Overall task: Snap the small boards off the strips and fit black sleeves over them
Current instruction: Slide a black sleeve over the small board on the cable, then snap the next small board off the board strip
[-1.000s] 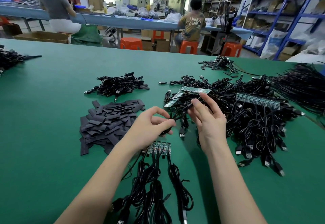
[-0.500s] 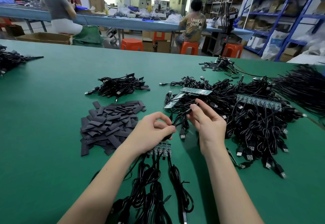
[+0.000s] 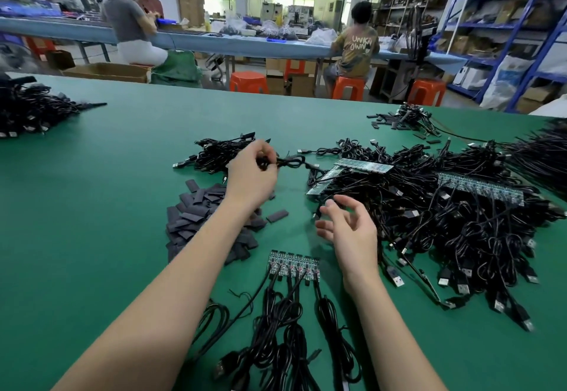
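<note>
I see my left hand (image 3: 251,172) raised over the far edge of the pile of black sleeves (image 3: 202,215), its fingers curled and pinching a small coiled cable (image 3: 288,162) which hangs toward the heap of finished cables (image 3: 221,154) behind it. My right hand (image 3: 349,231) holds nothing; its fingers are spread and loosely bent, just beside the near edge of the big tangle of cables (image 3: 445,224). The short strip of small boards (image 3: 294,263) lies flat on the green table (image 3: 92,237) between my two forearms, with its own cables running toward me, and two longer strips (image 3: 363,166) rest on top of the tangle. What could go wrong, I think: the coiled cable trails close to the tangle, so if I swing it to the heap too quickly, its loose end may catch another cable and drag it along. The sleeve on it, if it is on at all, I cannot see, because my fingers hide the board; a sleeve not pushed fully may slip off when I drop the piece. My left forearm also passes low over the sleeves and may scatter them. When my right hand reaches for the strip, it could press on the cables near it and shift the boards. Compared with half a second ago, the hands have separated: then both were together in the middle, working on one cable, and now the left has carried it away to the far left, while the right has let go and opened.
</note>
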Demonstrator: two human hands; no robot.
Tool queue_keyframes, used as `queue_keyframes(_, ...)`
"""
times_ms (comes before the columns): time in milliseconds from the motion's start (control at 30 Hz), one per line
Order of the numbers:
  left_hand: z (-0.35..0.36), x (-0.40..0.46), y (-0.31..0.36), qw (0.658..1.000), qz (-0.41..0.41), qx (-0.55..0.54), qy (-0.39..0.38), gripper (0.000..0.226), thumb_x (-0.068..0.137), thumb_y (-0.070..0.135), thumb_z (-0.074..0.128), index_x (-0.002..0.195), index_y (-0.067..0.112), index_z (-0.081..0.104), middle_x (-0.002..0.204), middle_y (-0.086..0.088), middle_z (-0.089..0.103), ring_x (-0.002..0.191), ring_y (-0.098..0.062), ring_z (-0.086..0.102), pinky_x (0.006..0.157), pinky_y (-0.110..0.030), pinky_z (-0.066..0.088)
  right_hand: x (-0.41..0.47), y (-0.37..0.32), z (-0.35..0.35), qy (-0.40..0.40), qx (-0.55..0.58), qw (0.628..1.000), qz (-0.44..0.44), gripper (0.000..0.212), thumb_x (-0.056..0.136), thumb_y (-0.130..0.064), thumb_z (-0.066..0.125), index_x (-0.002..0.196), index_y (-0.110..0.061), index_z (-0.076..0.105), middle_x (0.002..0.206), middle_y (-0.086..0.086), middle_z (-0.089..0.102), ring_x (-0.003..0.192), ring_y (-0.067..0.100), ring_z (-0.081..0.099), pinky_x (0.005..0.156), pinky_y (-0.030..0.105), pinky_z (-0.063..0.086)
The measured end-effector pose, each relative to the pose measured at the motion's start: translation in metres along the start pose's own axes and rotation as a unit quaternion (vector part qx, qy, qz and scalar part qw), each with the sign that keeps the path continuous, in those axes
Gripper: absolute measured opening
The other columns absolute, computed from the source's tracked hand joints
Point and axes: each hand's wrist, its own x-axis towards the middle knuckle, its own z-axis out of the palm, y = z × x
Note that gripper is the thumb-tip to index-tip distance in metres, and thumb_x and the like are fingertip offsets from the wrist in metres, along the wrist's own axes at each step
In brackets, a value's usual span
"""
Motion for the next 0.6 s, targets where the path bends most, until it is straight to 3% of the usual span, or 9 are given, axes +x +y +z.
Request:
queue_keyframes(67, -0.002, 0.027, -0.001, 0.998, 0.019, 0.033, 0.056, 0.020, 0.087, -0.001, 0.058, 0.081, 0.017, 0.065, 0.082, 0.009, 0.066, 0.076, -0.008, 0.058, 0.072, -0.003, 0.041, 0.002, -0.001, -0.002, 0.003, 0.007, 1.000, 0.009, 0.008, 0.098, -0.020, 0.066, 0.106, -0.019, 0.065, 0.083, -0.001, 0.077, 0.073, 0.017, 0.071, 0.064, 0.026, 0.057)
queue_keyframes(133, -0.004, 0.053, -0.007, 0.995, 0.033, 0.078, 0.051, 0.020, 0.090, 0.001, 0.056, 0.090, 0.012, 0.073, 0.097, -0.002, 0.071, 0.091, -0.017, 0.063, 0.089, -0.023, 0.049, 0.003, -0.002, -0.003, 0.003, 0.003, 1.000, 0.018, 0.007, 0.098, -0.020, 0.065, 0.104, -0.017, 0.067, 0.084, -0.002, 0.077, 0.071, 0.017, 0.071, 0.064, 0.026, 0.057)
queue_keyframes(200, -0.004, 0.074, -0.023, 0.975, 0.037, 0.213, -0.046, 0.021, 0.095, 0.012, 0.056, 0.106, 0.006, 0.073, 0.116, -0.011, 0.069, 0.110, -0.027, 0.060, 0.098, -0.037, 0.048, 0.004, -0.002, -0.004, 0.000, -0.004, 1.000, 0.020, 0.007, 0.098, -0.021, 0.065, 0.103, -0.017, 0.068, 0.083, -0.002, 0.077, 0.069, 0.015, 0.069, 0.064, 0.026, 0.057)
queue_keyframes(267, -0.006, 0.085, -0.040, 0.915, 0.003, 0.374, -0.153, 0.034, 0.101, 0.029, 0.052, 0.117, 0.003, 0.068, 0.131, -0.014, 0.060, 0.124, -0.033, 0.050, 0.103, -0.046, 0.047, 0.004, -0.001, -0.004, -0.006, -0.013, 1.000, 0.019, 0.007, 0.098, -0.021, 0.065, 0.101, -0.016, 0.069, 0.081, -0.003, 0.076, 0.066, 0.013, 0.068, 0.062, 0.024, 0.056)
queue_keyframes(333, -0.010, 0.089, -0.053, 0.865, -0.017, 0.459, -0.204, 0.042, 0.104, 0.037, 0.045, 0.124, 0.005, 0.065, 0.144, -0.013, 0.048, 0.135, -0.035, 0.038, 0.108, -0.051, 0.041, 0.004, -0.001, -0.004, -0.010, -0.021, 1.000, 0.018, 0.007, 0.098, -0.021, 0.066, 0.100, -0.016, 0.069, 0.081, -0.002, 0.076, 0.064, 0.012, 0.067, 0.062, 0.023, 0.056)
queue_keyframes(500, -0.012, 0.095, -0.063, 0.819, -0.008, 0.524, -0.234, 0.051, 0.106, 0.042, 0.035, 0.140, 0.010, 0.055, 0.155, -0.012, 0.034, 0.144, -0.033, 0.025, 0.115, -0.052, 0.031, 0.005, -0.001, -0.004, -0.016, -0.034, 0.999, 0.015, 0.007, 0.098, -0.022, 0.065, 0.100, -0.017, 0.069, 0.083, -0.003, 0.076, 0.060, 0.010, 0.065, 0.061, 0.021, 0.055)
queue_keyframes(600, -0.009, 0.099, -0.060, 0.827, -0.029, 0.515, -0.224, 0.051, 0.104, 0.046, 0.039, 0.130, 0.008, 0.061, 0.154, -0.016, 0.033, 0.144, -0.036, 0.026, 0.114, -0.052, 0.030, 0.005, -0.001, -0.003, -0.018, -0.037, 0.999, 0.012, 0.007, 0.098, -0.022, 0.065, 0.099, -0.017, 0.070, 0.082, -0.002, 0.076, 0.060, 0.011, 0.065, 0.059, 0.020, 0.055)
